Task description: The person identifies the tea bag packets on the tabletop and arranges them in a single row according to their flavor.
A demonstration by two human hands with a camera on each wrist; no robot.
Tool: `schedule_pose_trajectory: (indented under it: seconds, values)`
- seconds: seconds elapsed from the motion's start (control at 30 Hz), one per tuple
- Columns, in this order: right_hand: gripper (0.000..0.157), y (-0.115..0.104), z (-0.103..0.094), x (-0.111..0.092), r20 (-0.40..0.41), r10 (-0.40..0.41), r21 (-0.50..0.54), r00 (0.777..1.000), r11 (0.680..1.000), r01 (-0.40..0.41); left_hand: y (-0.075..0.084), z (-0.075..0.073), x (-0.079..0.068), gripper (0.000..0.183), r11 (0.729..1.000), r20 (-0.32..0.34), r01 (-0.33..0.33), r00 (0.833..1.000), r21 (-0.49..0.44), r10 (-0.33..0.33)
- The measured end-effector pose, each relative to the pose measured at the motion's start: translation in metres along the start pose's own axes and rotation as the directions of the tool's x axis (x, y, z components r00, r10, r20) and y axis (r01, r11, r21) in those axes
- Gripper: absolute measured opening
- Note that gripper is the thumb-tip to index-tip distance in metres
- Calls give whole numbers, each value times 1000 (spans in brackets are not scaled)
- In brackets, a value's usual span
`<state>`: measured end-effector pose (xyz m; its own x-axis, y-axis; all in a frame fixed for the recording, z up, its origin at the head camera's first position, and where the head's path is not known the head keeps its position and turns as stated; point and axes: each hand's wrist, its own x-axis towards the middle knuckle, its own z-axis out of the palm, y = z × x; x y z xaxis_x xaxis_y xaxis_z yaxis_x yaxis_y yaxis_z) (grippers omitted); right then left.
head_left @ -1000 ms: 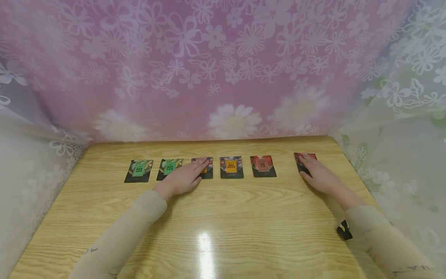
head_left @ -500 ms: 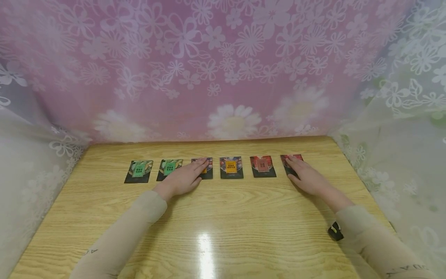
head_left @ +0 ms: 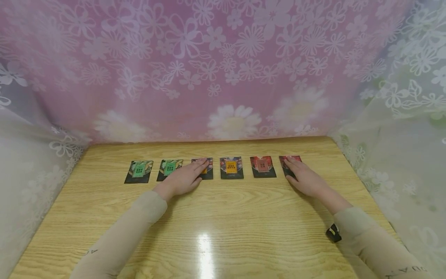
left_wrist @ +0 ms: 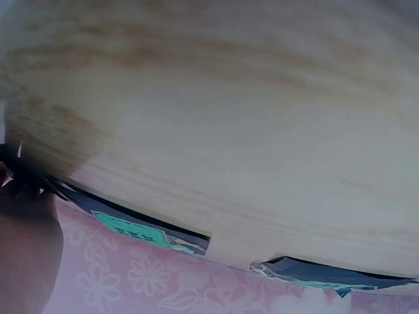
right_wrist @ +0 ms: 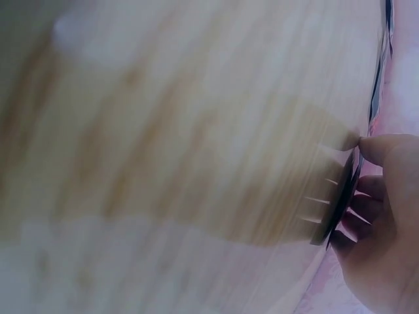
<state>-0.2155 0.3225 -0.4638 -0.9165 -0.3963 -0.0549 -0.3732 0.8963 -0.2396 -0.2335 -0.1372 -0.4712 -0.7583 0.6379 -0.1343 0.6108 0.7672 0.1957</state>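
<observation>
Six dark cards lie in a row on the wooden table (head_left: 223,217). My left hand (head_left: 186,176) rests flat, fingers straight, on the third card (head_left: 208,171), whose orange face shows at the fingertips. To its left are two green cards (head_left: 138,171) (head_left: 169,167), which also show in the left wrist view (left_wrist: 147,232) (left_wrist: 327,275). My right hand (head_left: 304,178) lies flat on the red card (head_left: 292,159) at the row's right end. The right wrist view shows that card (right_wrist: 340,196) edge-on under the fingers (right_wrist: 376,186).
An orange card (head_left: 231,167) and another red card (head_left: 263,166) lie between the hands. A pink flowered curtain (head_left: 223,77) hangs behind the table and white lace hangs at both sides. A dark strap (head_left: 333,233) shows at my right wrist.
My right hand has slid the end red card leftwards, close to the other red card, and slowed to a stop. The left hand has stayed on its card.
</observation>
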Motion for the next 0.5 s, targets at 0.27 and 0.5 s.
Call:
schedule_pose_trajectory:
  seconds: [0.27, 0.5]
  values:
    - [65, 2, 0, 0, 0, -3, -12, 1000, 1000, 3, 1, 2, 1, 65, 1000, -7, 0, 1000, 16, 0]
    - [65, -1, 1, -1, -9, -1, -21, 1000, 1000, 1, 0, 3, 3, 67, 1000, -15, 1, 1000, 18, -1]
